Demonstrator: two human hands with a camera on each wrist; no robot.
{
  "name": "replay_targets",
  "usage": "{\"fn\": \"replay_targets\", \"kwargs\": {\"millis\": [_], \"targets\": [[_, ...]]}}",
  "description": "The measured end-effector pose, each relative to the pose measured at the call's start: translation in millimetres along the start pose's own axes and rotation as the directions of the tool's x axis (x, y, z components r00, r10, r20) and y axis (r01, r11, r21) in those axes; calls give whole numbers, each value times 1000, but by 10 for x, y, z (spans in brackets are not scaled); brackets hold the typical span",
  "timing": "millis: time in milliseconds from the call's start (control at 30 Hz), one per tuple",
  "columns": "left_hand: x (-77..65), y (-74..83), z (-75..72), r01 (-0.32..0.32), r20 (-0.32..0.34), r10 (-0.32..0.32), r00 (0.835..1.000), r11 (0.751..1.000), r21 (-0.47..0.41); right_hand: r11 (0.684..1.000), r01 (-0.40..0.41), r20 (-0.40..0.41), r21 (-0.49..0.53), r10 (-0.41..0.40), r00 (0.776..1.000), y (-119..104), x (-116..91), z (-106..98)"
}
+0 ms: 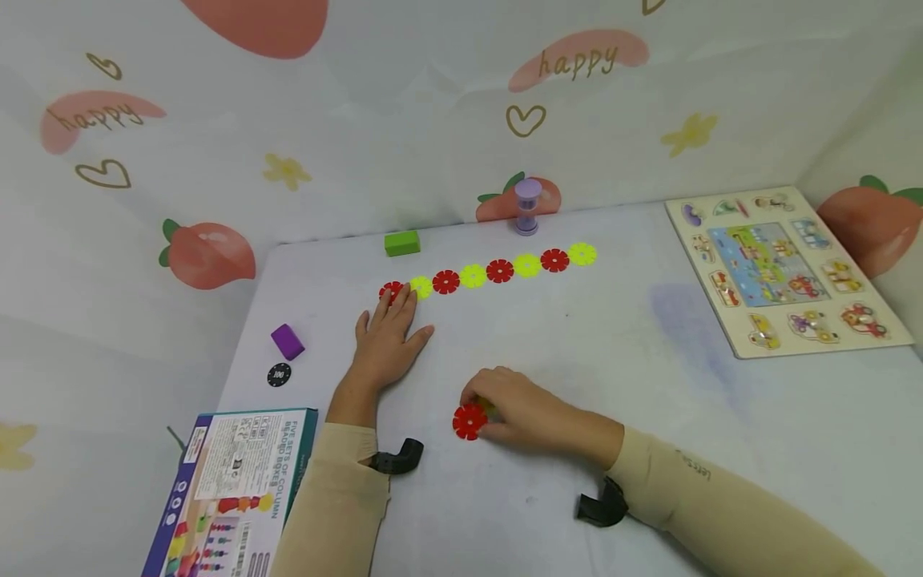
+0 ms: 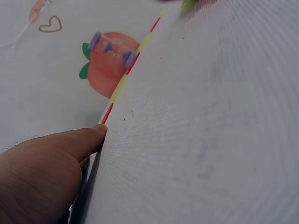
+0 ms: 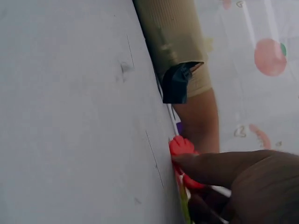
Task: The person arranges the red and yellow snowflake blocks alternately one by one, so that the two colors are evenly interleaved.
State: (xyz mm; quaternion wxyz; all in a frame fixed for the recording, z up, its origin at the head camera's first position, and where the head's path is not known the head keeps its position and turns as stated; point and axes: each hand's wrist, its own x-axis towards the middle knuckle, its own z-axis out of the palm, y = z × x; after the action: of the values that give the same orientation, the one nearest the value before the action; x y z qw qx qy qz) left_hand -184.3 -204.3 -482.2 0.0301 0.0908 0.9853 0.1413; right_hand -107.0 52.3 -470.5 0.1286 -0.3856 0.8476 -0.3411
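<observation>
Red and yellow notched discs, shaped like flowers, form a row; one red disc (image 1: 445, 282) sits near its left part. My left hand (image 1: 385, 344) rests on the table with straight fingers, its fingertips on the leftmost red disc (image 1: 390, 288) and touching the yellow disc (image 1: 422, 287) beside it. Closer to me, my right hand (image 1: 522, 409) grips a red disc (image 1: 469, 421) between thumb and fingers, with a yellow disc (image 1: 487, 407) partly hidden behind it. In the right wrist view the thumb presses against the red disc (image 3: 181, 146), and a yellow-green edge (image 3: 185, 205) shows below.
Behind the row stand a green block (image 1: 401, 244) and a purple sand timer (image 1: 527, 207). On the left lie a purple block (image 1: 288, 342), a black "100" chip (image 1: 279, 374) and a printed box (image 1: 238, 481). A wooden picture puzzle board (image 1: 786, 272) occupies the far right.
</observation>
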Motion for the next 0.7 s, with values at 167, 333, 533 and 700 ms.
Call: {"fn": "replay_targets", "kwargs": {"millis": [167,333,533,700], "targets": [[-6,8,-3,-1,1,1,1000,1000,-4,969,-48,17,242,46,999,51,-17,-158],[-3,5,-6,-2,0,2,1000,1000,-6,934,-65,-118,351,113,987,304,-24,-521],[1,-12,3,-3,3,3,1000,1000,-6,886,-264,-336,382,399,853,853,-143,-999],[2,-15,1,-1,9,1,1000,1000,-2,825,-388,-454,410,554,698,1268,-304,-1269]]}}
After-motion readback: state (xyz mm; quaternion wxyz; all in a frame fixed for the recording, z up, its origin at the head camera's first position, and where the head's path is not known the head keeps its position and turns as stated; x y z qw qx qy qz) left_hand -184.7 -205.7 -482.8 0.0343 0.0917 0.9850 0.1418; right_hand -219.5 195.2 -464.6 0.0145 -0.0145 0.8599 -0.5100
